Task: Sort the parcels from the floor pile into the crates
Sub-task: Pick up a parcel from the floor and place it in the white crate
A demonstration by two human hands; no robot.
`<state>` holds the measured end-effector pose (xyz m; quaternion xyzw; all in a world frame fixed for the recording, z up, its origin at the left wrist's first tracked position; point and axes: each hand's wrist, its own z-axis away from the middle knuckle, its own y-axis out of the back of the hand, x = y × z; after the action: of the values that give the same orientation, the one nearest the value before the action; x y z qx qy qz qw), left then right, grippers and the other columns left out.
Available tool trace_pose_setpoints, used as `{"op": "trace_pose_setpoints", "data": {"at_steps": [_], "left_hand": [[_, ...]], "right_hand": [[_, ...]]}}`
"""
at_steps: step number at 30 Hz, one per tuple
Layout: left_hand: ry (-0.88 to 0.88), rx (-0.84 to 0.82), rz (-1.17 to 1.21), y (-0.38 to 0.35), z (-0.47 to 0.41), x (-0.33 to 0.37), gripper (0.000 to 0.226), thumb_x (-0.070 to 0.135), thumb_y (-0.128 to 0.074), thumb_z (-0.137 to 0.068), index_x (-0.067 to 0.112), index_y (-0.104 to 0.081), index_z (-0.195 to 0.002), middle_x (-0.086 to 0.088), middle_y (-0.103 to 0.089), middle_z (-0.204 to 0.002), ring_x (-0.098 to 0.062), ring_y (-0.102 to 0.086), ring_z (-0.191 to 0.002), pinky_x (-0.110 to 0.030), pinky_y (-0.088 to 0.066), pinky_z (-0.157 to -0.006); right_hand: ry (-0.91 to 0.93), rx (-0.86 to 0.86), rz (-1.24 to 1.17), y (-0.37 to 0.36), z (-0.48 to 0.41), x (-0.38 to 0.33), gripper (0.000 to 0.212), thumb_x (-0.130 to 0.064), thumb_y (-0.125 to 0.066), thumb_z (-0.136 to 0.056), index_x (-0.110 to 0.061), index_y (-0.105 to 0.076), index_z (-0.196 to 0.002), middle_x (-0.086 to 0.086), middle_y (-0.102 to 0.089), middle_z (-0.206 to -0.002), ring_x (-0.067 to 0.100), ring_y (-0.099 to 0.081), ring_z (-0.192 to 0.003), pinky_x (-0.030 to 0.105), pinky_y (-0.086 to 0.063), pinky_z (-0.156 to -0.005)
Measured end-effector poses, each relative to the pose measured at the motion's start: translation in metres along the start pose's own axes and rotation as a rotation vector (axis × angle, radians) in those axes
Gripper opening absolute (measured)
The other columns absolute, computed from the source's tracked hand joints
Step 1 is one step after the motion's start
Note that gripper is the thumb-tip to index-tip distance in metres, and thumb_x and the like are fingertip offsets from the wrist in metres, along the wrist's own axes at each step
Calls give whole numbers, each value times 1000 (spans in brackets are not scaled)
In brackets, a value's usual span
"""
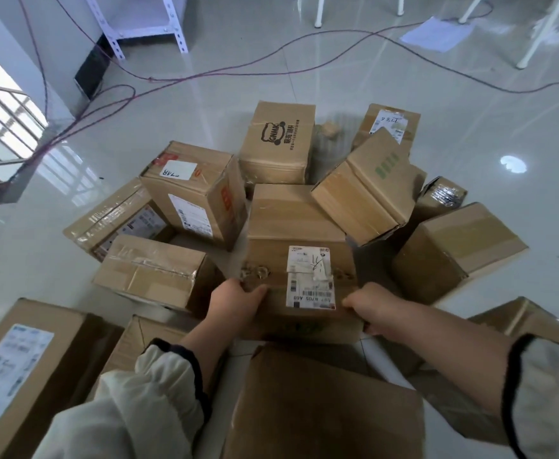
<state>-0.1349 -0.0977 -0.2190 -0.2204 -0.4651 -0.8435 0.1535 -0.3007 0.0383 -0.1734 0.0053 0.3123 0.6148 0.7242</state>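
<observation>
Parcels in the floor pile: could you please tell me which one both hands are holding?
The central parcel with the torn white label on top: the left hand grips its near left corner, the right hand its near right corner.

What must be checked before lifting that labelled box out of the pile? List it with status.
1. Left hand grips the labelled box at its near left edge: ok.
2. Right hand grips its near right edge: ok.
3. Shipping label faces up, uncovered: ok.
4. Tilted box clear of its far right corner: cannot tell; it overlaps there.
5. Destination crate in sight: not ok, none visible.
</observation>
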Motion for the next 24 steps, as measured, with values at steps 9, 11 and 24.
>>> {"op": "trace_pose_setpoints", "data": {"at_steps": [9, 11, 24], "left_hand": [[29, -87, -7, -24, -7, -12, 41, 38, -66, -85, 14, -55, -116, -2, -62, -105, -19, -61, -95, -30, -51, -77], [23, -88, 18, -25, -7, -10, 38, 36, -65, -86, 14, -55, -116, -3, -63, -107, -18, -61, -94, -30, -51, -77], [67, 124, 280, -5, 13, 1, 65, 29, -67, -85, 12, -38, -140, -11, -49, -132, -28, -52, -116, -36, -47, -90]], "right_hand": [[-16, 46, 118, -10, -14, 10, 5, -3, -49, -91, -6, -50, -95, 4, -46, -75, 12, -43, -61, 20, -31, -45], [-21, 46, 120, -9, -18, 9, 12, -4, -49, -91, -4, -50, -103, 4, -44, -75, 13, -41, -61, 21, -31, -45], [72, 261, -57, 19, -27, -7, 88, -23, -70, -80, -13, -15, -148, 11, -55, -109, 18, -60, -76, 23, -49, -52]]}}
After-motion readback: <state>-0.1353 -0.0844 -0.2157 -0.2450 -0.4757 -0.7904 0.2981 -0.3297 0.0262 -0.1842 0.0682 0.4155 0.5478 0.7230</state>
